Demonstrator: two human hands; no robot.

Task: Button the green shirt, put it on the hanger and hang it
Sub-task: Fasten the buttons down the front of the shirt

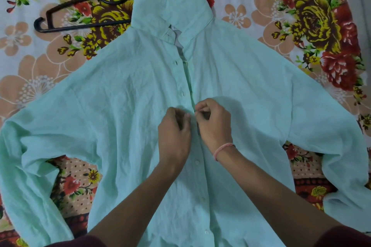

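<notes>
The pale green shirt (124, 106) lies face up and spread out, collar away from me, sleeves out to both sides. My left hand (174, 132) and my right hand (213, 124) meet at the middle of the front placket, each pinching an edge of the fabric there. Below my hands the placket is closed, with white buttons showing. Above them the two front edges lie apart, with empty buttonholes on the left edge. A black plastic hanger (80, 13) lies flat at the upper left, its right end tucked under the collar.
Everything rests on a bed covered with a floral sheet (301, 26) in red, yellow and peach. A pink thread band sits on my right wrist. A pale wall edge shows at the far upper right.
</notes>
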